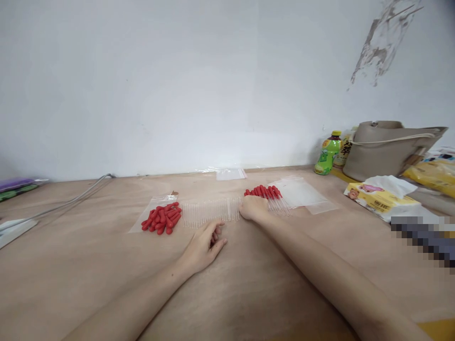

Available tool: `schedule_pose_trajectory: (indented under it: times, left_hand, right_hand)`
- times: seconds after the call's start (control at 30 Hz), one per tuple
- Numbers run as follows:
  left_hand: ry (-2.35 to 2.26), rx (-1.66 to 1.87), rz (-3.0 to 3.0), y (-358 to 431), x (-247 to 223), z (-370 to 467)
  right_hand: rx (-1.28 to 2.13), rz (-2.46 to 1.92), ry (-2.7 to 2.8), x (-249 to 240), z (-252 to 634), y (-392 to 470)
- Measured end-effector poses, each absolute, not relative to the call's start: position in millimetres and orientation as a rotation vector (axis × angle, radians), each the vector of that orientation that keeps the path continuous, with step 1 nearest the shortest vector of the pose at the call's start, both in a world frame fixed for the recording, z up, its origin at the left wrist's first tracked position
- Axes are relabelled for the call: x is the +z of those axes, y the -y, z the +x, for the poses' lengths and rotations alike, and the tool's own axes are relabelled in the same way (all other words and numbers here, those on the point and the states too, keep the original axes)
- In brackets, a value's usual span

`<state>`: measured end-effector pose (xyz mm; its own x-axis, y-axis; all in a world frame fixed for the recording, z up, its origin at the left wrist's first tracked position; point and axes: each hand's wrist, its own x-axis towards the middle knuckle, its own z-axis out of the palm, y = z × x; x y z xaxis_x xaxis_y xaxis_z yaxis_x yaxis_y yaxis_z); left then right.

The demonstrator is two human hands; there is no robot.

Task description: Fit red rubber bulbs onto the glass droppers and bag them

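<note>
Left hand: I have the left hand [209, 241] at the near side of the tubes [206, 214], thumb apart from the curled fingers, nothing visible in its grip. Can't tell if it touches them.
Right hand: I have the right hand [254, 208] at the right end of the tubes, fingers curled, tips hidden. Can't tell if they're together or clamped on anything.
Tubes: clear, thin, side by side in a row across the middle of the tabletop [71, 251], between the red bulbs and the capped tubes.
Red bulbs: the loose red bulbs [161, 219] are piled left of the row, mostly on a clear bag [140, 226].
Capped tubes: the capped tubes [280, 205] lie just right of my right hand, red ends toward the wall [177, 76].
Bags: flat clear bags [302, 193] right of the capped tubes; a small bag [231, 174] near the far edge.
Right side: green bottle [327, 155] upright by the wall, beige handbag [377, 154] beside it, tissue pack [382, 201] in front of the handbag.
Left side: grey cable [80, 198] running from the far edge toward the left edge.
</note>
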<state>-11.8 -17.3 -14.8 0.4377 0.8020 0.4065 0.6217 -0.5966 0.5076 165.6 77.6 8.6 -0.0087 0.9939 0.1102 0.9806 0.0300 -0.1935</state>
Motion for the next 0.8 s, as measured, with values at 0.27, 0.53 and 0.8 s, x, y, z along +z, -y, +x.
schedule_pose_trajectory:
  times: [0.27, 0.53, 0.8]
  left_hand:
    - [-1.313, 0.916, 2.456, 18, -13, -15]
    - [-1.756, 1.065, 2.586, -3, 11, -40]
    - [-2.166, 0.372, 2.436, -87, 55, -115]
  right_hand:
    - [-0.066, -1.909, 2.132, 15, 174, -52]
    - [-0.225, -1.16, 2.276, -11, 214, -12]
    - [-0.106, -0.959, 2.215, -27, 216, -4]
